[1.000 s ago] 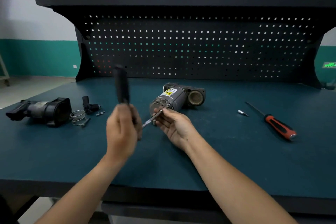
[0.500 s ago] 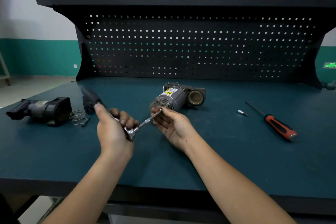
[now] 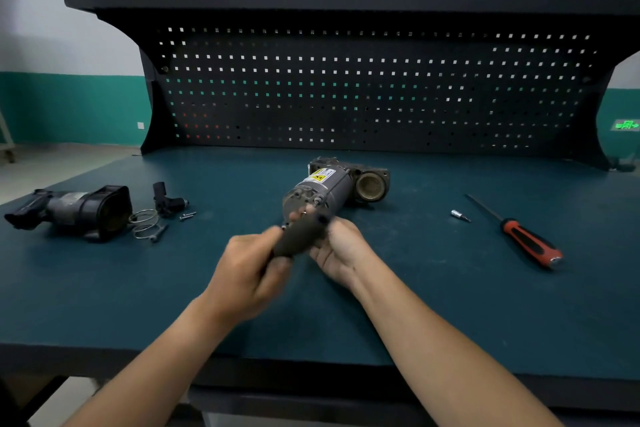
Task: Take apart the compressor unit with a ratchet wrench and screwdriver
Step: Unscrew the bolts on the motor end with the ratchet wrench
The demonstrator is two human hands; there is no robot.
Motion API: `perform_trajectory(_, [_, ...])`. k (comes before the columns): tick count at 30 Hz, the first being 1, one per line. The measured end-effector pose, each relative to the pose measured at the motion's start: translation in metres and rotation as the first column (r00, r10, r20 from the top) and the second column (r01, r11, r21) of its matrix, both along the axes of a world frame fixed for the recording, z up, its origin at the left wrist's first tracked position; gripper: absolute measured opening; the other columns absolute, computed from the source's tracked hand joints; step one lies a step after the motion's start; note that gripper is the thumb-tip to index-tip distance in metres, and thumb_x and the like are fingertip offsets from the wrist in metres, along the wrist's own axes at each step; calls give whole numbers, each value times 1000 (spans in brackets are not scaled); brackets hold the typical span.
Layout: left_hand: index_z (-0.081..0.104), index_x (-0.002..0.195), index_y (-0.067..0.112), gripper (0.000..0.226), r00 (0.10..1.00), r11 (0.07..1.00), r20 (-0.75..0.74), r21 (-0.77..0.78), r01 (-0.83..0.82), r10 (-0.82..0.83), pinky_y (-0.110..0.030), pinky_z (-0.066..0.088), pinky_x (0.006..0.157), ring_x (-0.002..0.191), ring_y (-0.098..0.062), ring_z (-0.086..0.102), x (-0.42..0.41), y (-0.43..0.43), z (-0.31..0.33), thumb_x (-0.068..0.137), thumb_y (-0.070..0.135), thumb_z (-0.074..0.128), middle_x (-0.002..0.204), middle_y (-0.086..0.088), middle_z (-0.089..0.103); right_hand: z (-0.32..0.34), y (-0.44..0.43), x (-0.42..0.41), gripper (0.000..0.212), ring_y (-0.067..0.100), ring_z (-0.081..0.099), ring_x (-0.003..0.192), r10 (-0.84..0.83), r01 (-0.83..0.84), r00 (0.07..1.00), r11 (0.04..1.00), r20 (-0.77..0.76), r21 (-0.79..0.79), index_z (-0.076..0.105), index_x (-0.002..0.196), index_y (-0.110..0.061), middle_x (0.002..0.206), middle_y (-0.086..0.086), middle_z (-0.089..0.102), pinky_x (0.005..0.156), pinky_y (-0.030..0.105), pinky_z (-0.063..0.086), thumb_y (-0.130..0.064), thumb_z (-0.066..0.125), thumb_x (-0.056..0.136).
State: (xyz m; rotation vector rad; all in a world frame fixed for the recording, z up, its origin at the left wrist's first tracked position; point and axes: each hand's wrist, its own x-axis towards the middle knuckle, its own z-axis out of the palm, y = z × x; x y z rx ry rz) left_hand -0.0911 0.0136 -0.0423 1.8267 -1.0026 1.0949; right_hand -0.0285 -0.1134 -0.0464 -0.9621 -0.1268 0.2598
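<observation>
Dark teal table (image 3: 450, 288), grey cylindrical metal compressor unit (image 3: 329, 184) with a yellow label lay on its side mid-table, left hand (image 3: 249, 270) fingers gripped a blurred dark-handled ratchet wrench (image 3: 299, 236), right hand (image 3: 341, 250) fingers curled round its front end at the compressor's near face, red-and-black screwdriver (image 3: 530, 243) lay well right.

light: dim, even | blur: hands (image 3: 294, 260) motion-smeared | edges: wide-angle bowing | bench: soft shadows

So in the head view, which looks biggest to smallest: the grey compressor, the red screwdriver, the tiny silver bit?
Grey metal compressor unit
Red-and-black screwdriver, similarly long but far thinner
Small silver socket bit
</observation>
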Motion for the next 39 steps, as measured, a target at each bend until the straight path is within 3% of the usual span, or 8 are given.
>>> perform_trajectory(4, [41, 57, 22, 40, 887, 642, -308, -766, -18, -343, -14, 24, 36, 28, -10, 29, -9, -20, 4, 89, 45, 32, 35, 7, 32, 2, -2, -2, 21, 10, 69, 61, 49, -49, 999, 999, -23, 12, 60, 83, -10, 68, 1, 72, 68, 23, 52, -16, 45, 97])
perform_trajectory(10, [32, 60, 19, 50, 742, 184, -268, -963, -195, -614, -13, 33, 39, 32, -10, 25, 0, -11, 16, 98, 51, 26, 39, 7, 25, 3, 2, -2, 25, 6, 67, 57, 10, -10, 1000, 1000, 5, 7, 60, 81, -8, 63, -3, 71, 58, 18, 51, -11, 41, 98])
perform_trajectory(15, [34, 60, 17, 45, 848, 536, -293, -844, -12, -442, -16, 26, 35, 28, -11, 26, -1, -11, 10, 97, 41, 24, 35, 8, 27, 2, 3, 0, 24, 6, 67, 56, -24, 24, 1000, 1000, 5, -4, 60, 77, -9, 61, -2, 70, 57, 18, 52, -12, 46, 96])
perform_trajectory(18, [39, 65, 24, 31, 991, 989, -97, -126, 81, -94, -29, 25, 37, 38, -15, 31, -1, 0, 9, 92, 33, 28, 41, 2, 37, 1, 4, 0, 21, 6, 66, 54, -33, 33, 999, 999, -17, -24, 60, 76, -12, 58, -3, 69, 60, 20, 49, -14, 50, 94])
perform_trajectory(21, [33, 71, 20, 32, 997, 970, 25, 231, 70, -78, -29, 26, 40, 45, -18, 30, 9, 14, 6, 99, 34, 26, 43, -5, 38, 2, 5, -1, 20, 6, 64, 57, -26, 25, 999, 999, -32, -34, 58, 75, -14, 58, -4, 68, 63, 21, 43, -18, 50, 94])
perform_trajectory(24, [43, 63, 23, 43, 975, 946, -200, -323, 30, -100, -24, 25, 33, 33, -10, 31, -3, 0, 6, 93, 50, 32, 39, 7, 38, 2, 2, -2, 21, 7, 65, 55, -5, 4, 999, 999, -49, -32, 59, 77, -15, 61, -4, 70, 62, 21, 42, -21, 49, 95])
perform_trajectory(32, [32, 61, 20, 45, 675, 85, -249, -960, -266, -695, -11, 36, 39, 31, -8, 27, 5, -1, 23, 98, 46, 29, 38, 8, 26, 3, 1, -4, 22, 5, 68, 62, 72, -71, 996, 997, -44, 15, 60, 89, -14, 72, -5, 73, 65, 21, 45, -17, 40, 98])
perform_trajectory(39, [32, 62, 16, 48, 845, 528, -320, -848, -53, -428, -15, 27, 36, 28, -11, 26, 2, -9, 11, 98, 46, 22, 35, 8, 27, 1, 2, -1, 23, 3, 67, 58, 12, -13, 1000, 999, -11, -48, 59, 82, -15, 65, -6, 71, 65, 20, 45, -16, 42, 98])
